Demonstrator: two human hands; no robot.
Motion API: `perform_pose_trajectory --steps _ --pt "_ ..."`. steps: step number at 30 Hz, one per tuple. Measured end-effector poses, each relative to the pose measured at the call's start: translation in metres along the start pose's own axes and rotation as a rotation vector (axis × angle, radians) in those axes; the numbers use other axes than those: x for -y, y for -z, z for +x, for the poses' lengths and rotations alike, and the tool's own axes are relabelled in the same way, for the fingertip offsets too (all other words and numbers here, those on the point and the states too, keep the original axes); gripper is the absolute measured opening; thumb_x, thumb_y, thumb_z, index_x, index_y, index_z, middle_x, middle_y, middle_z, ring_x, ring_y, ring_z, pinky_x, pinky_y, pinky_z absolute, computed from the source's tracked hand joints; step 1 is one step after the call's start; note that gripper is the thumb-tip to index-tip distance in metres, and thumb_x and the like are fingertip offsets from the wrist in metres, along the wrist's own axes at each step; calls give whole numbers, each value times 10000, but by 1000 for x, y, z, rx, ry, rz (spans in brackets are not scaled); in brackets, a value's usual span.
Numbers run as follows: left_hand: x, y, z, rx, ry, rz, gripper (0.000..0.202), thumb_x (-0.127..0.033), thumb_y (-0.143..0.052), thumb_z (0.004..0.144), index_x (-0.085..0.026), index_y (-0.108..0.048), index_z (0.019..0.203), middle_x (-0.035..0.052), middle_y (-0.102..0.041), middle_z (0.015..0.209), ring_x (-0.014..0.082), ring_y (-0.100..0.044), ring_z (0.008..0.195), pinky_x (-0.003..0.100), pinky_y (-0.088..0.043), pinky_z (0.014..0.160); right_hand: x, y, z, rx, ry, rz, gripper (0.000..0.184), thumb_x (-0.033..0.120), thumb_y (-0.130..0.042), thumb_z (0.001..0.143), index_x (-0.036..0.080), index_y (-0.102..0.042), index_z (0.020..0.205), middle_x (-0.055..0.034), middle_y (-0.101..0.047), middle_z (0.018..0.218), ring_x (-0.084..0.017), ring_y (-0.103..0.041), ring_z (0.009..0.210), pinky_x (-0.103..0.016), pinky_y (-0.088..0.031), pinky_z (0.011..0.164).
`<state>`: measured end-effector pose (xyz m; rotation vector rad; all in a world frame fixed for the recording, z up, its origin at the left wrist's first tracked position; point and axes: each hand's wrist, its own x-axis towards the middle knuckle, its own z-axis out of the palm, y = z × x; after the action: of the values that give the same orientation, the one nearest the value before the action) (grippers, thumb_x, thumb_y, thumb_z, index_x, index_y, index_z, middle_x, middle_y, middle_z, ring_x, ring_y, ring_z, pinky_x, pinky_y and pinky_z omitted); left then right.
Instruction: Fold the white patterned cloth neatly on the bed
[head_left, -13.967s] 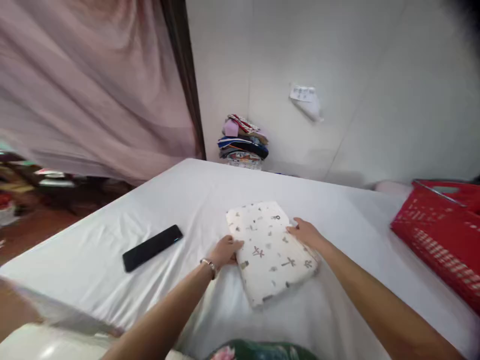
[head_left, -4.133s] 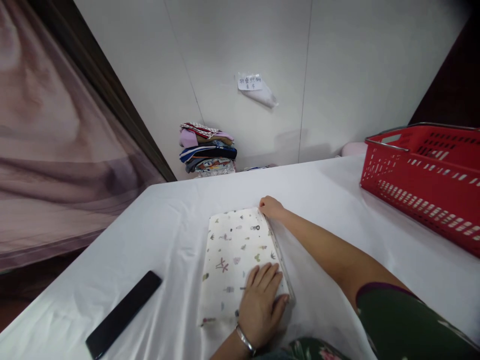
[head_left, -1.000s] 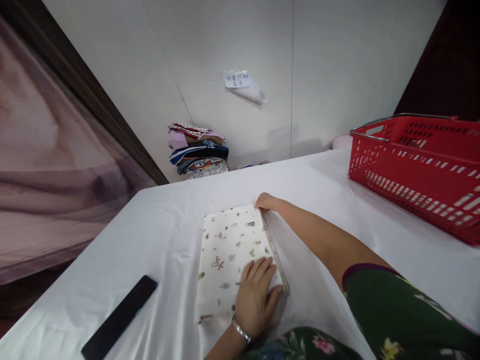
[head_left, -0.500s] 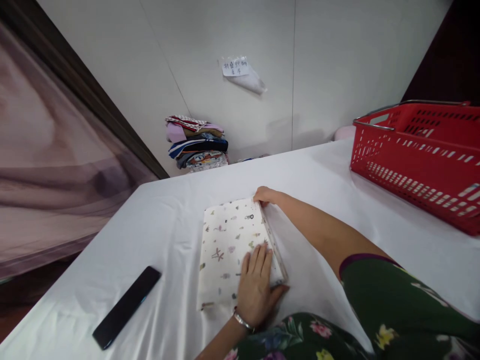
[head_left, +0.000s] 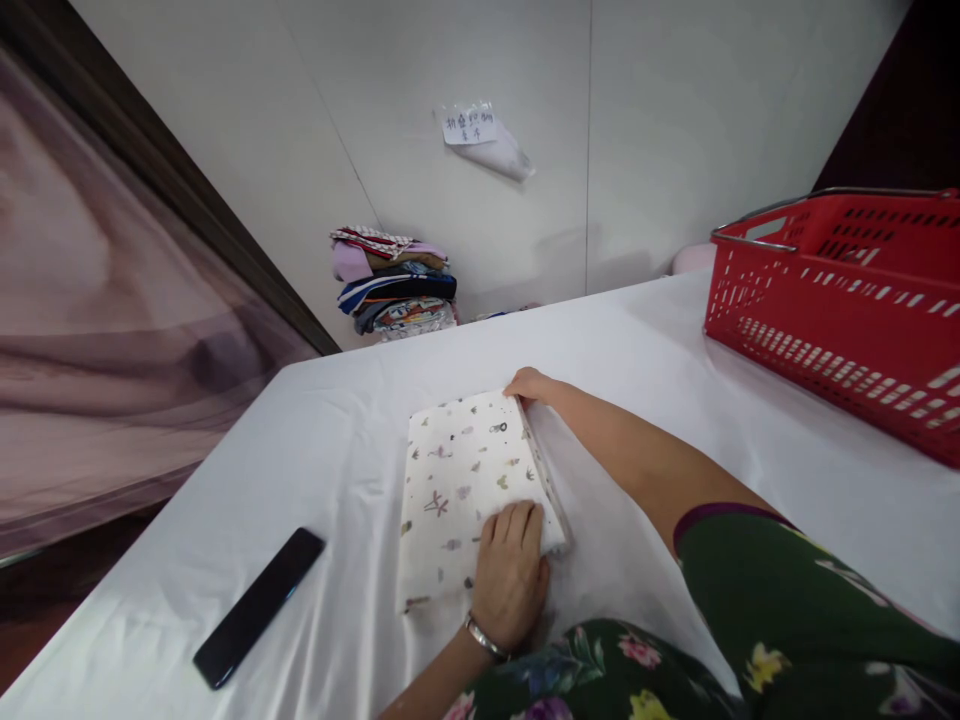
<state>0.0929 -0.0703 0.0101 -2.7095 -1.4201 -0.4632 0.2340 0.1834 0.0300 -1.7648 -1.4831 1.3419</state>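
A folded cream cloth (head_left: pixel 461 480) printed with small motifs lies on the white sheet (head_left: pixel 337 470) in front of me. My left hand (head_left: pixel 510 575) rests flat on its near right corner, fingers stretched out and close together, a bracelet on the wrist. My right hand (head_left: pixel 527 386) is at the cloth's far right corner, fingers curled onto its edge; whether they pinch the cloth is hidden. My right arm runs along the cloth's right side.
A black phone (head_left: pixel 259 607) lies on the sheet at the near left. A red plastic basket (head_left: pixel 840 300) stands at the right. A stack of folded clothes (head_left: pixel 394 283) sits against the wall beyond the sheet. A pink curtain (head_left: pixel 97 330) hangs at the left.
My left hand has slid a little toward me on the cloth, and its thumb has drawn in. My right hand stays at the far corner. The view has shifted slightly.
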Motion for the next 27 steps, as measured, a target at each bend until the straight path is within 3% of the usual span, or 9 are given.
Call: perform_pose_trajectory --steps 4,7,10,13,18,21,27 --pt "-2 -5 -2 10 -29 57 547 -21 -408 693 -135 -468 1226 107 -536 1193 248 -468 1105 450 -370 951 4 -3 0 7 -9 26 159 98 -689 584 69 -614 721 -29 -576 548 -129 -546 508 -232 -456 498" --pt "3 0 5 -1 -49 66 532 15 -378 698 -139 -502 1192 94 -571 1155 235 -500 1063 420 -409 908 4 -4 2 -60 16 69 193 101 -685 585 81 -606 760 -11 -560 560 -111 -524 512 -208 -435 484" --pt "24 16 20 -37 -73 35 494 12 -382 729 -177 -536 1158 74 -605 1113 214 -523 1041 400 -421 899 1 1 5 -173 56 138 235 164 -649 655 109 -586 875 -8 -568 641 -93 -514 545 -182 -423 488" --pt "55 27 30 -96 -128 16 470 -5 -378 770 -205 -541 1163 59 -609 1140 188 -510 1102 424 -355 994 -8 12 7 -257 43 199 277 198 -582 728 114 -549 990 -15 -575 692 -92 -519 559 -182 -432 493" --pt "86 8 15 -100 -266 -25 466 -25 -349 780 -174 -530 1182 63 -597 1192 161 -489 1166 391 -397 982 -29 24 4 -223 -45 282 449 112 -597 695 70 -496 1130 -51 -604 731 -126 -570 565 -233 -482 512" --pt "87 -3 4 -71 -254 -39 501 -20 -348 753 -162 -512 1204 71 -575 1225 166 -465 1197 410 -390 998 -32 28 2 -183 -46 326 565 90 -643 655 80 -473 1194 -73 -627 798 -138 -595 602 -254 -504 544" --pt "86 1 3 -85 -260 -67 552 -4 -340 732 -162 -473 1243 69 -560 1244 159 -439 1220 406 -379 1012 -31 33 7 -189 31 343 537 89 -644 652 150 -531 1173 -68 -641 899 -127 -598 684 -228 -499 604"
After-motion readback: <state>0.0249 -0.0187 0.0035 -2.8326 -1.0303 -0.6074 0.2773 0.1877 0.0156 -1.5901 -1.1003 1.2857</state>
